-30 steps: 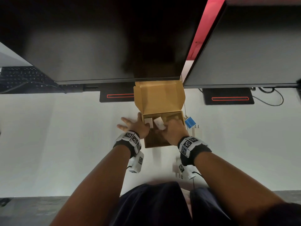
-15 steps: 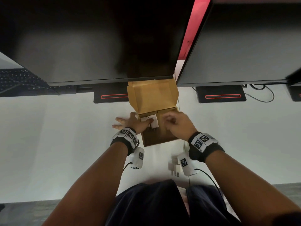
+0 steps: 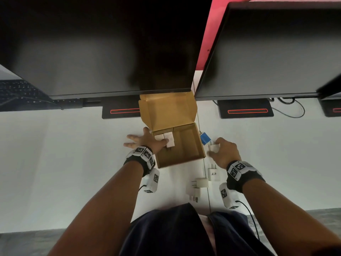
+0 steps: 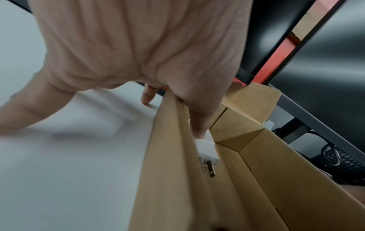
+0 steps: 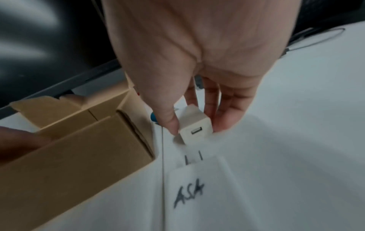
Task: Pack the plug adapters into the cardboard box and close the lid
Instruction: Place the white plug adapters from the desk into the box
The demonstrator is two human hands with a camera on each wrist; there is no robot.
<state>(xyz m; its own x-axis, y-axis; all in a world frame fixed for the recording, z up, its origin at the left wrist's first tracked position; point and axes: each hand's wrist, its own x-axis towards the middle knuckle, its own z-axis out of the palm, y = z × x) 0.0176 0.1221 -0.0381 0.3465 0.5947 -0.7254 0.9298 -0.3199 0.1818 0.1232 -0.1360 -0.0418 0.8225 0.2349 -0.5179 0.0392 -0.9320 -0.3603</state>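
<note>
Adapter [image 5: 194, 127] now in right hand [image 3: 224, 152], outside box [image 3: 186, 145]

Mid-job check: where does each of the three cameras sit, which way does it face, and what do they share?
Head: on the head, facing down at the desk; both forearms show.
Left wrist: along the left hand, thumb on an adapter in the cardboard box.
Right wrist: along the right hand pinching a white adapter above the desk.
Shared: all three show the cardboard box.

Bare forearms; black wristbands [image 3: 140, 163] with white square-code tags [image 3: 238, 168]; white camera pods [image 3: 154, 180] with black cables underneath; dark trousers [image 3: 166, 231].
</note>
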